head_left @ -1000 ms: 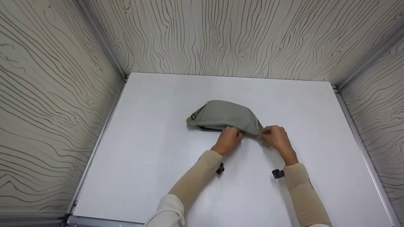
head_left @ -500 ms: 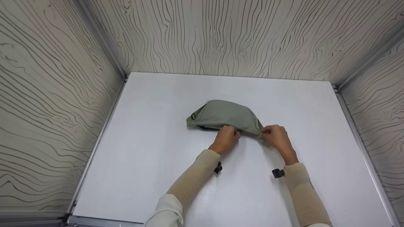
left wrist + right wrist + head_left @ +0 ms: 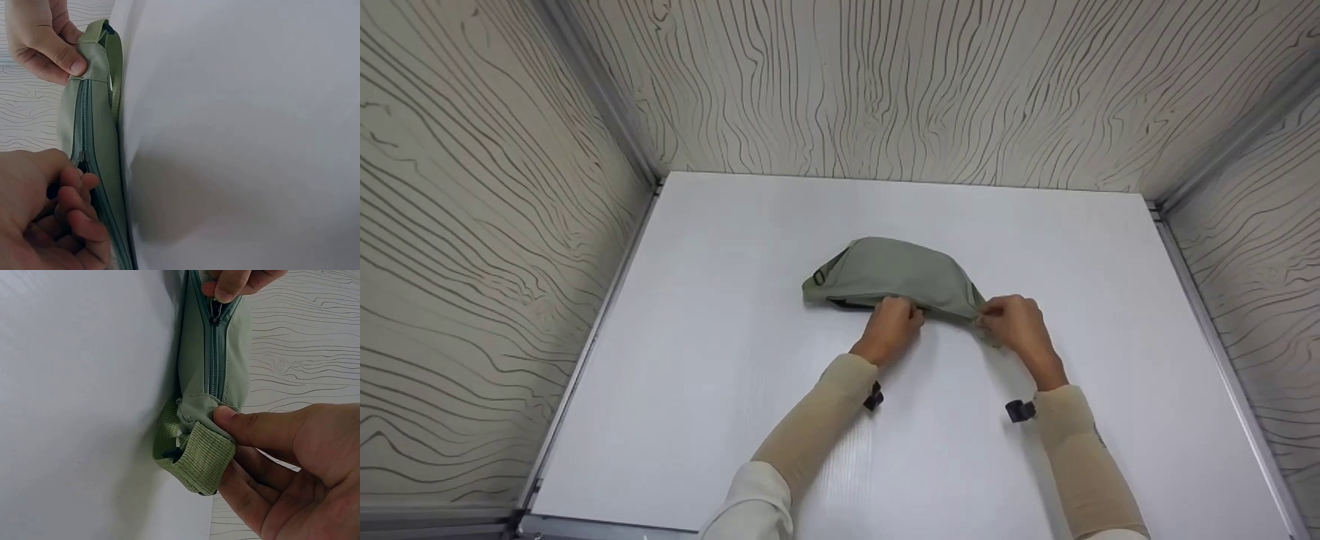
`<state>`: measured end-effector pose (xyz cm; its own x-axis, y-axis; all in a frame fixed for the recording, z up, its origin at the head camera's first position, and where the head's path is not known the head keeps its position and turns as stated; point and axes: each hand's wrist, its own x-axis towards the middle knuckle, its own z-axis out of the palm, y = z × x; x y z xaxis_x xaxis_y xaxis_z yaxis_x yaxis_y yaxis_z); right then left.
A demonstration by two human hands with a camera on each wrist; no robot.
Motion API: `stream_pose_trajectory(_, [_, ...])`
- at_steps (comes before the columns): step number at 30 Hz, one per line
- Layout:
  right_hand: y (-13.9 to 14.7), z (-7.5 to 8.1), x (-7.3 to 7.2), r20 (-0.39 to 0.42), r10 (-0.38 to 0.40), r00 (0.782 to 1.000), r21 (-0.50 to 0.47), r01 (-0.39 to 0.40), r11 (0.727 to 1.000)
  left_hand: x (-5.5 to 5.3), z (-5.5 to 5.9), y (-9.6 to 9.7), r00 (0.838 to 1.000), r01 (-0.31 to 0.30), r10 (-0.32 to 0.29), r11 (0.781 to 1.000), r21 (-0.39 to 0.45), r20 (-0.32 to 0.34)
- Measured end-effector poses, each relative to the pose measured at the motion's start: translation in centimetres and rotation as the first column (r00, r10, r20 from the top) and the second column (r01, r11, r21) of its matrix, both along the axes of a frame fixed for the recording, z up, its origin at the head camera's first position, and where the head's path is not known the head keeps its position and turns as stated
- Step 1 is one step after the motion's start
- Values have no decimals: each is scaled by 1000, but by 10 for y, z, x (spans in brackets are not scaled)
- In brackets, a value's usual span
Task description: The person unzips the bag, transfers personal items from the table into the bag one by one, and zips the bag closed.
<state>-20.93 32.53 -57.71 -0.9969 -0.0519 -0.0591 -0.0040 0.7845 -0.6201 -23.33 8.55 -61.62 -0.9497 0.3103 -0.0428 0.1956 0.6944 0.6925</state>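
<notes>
A sage-green waist bag (image 3: 892, 270) lies on the white table, its zipper edge facing me. With thumb and fingers my left hand (image 3: 891, 330) pinches the zipper pull (image 3: 216, 309) partway along that edge. Between the pull and the bag's right end, the zipper teeth (image 3: 215, 360) are joined; on the other side of the pull they spread apart, leaving a dark gap. My right hand (image 3: 1018, 330) grips the bag's right end corner, thumb on the fabric, beside a folded webbing strap (image 3: 202, 458). The left hand's fingers partly cover the pull.
The white tabletop (image 3: 720, 375) is walled on the left, right and back by wood-grain panels (image 3: 840, 90) with grey metal rails (image 3: 607, 97). A black strap buckle (image 3: 819, 277) sits at the bag's left end. Each wrist carries a small black camera (image 3: 1020, 411).
My left hand has slid leftward along the bag's edge with the zipper pull, lengthening the joined part of the zipper. The right hand keeps its grip on the end, nearly still.
</notes>
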Motion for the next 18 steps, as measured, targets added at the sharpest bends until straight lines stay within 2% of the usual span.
stream_pose_trajectory(8, [0,-3,-1,-31,-14,999,1,14,1000,0,0,-3,1000,-15,15,1000,3,-12])
stream_pose_trajectory(18, [1,-2,-1,-5,-41,999,-6,41,999,1,0,-7,999,-33,33,999,30,14])
